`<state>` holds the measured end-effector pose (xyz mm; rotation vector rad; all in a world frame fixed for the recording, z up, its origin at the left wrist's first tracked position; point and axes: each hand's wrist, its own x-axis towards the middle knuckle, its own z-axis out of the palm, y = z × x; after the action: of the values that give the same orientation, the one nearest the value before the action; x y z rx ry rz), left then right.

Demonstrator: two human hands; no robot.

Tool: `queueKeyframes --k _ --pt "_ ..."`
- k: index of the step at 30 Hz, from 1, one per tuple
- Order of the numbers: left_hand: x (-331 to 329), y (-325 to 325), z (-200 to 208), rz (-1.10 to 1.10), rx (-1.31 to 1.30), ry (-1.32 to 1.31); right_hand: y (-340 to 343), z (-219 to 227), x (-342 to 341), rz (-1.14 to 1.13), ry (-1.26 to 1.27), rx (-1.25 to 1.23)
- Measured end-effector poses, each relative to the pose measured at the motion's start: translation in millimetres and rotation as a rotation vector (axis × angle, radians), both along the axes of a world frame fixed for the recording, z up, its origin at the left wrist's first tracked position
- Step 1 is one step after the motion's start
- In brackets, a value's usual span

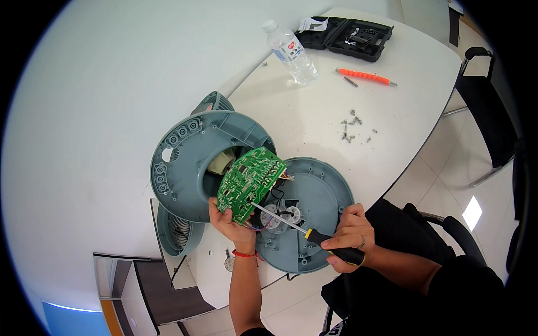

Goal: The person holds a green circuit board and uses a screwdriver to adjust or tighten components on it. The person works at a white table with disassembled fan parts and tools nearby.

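Note:
A green circuit board (pixel 249 179) is gripped at its lower left edge by my left hand (pixel 227 221), tilted up over the grey-green plastic housing. My right hand (pixel 350 241) is wrapped round a black and yellow screwdriver (pixel 316 237), its long shaft reaching to the board's lower part. The tip meets the board near a dark component; whether it sits in a screw is too small to tell. Coloured wires run from the board. Behind it leans a round grey-green casing (pixel 190 134) with a wide central opening. Below lies a round base (pixel 314 185) with pale discs inside.
Loose screws (pixel 352 126) lie scattered on the white table (pixel 314 126). Farther back are an orange flexible shaft (pixel 364 75), a small metal bit (pixel 351 82), a water bottle (pixel 292 53) and an opened black tool case (pixel 358 39). Black chairs (pixel 487 112) stand right of the table.

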<state>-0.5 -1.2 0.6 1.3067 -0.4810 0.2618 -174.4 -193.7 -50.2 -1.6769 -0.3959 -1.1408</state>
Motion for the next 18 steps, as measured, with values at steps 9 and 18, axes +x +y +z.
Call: queueKeyframes --k 9,18 --pt "-0.5 -0.2 -0.2 0.005 0.01 -0.011 -0.8 3.3 0.4 -0.005 0.02 -0.023" --pt "0.8 0.7 -0.3 -0.024 -0.008 -0.015 -1.7 6.7 0.2 0.015 0.031 -0.021"
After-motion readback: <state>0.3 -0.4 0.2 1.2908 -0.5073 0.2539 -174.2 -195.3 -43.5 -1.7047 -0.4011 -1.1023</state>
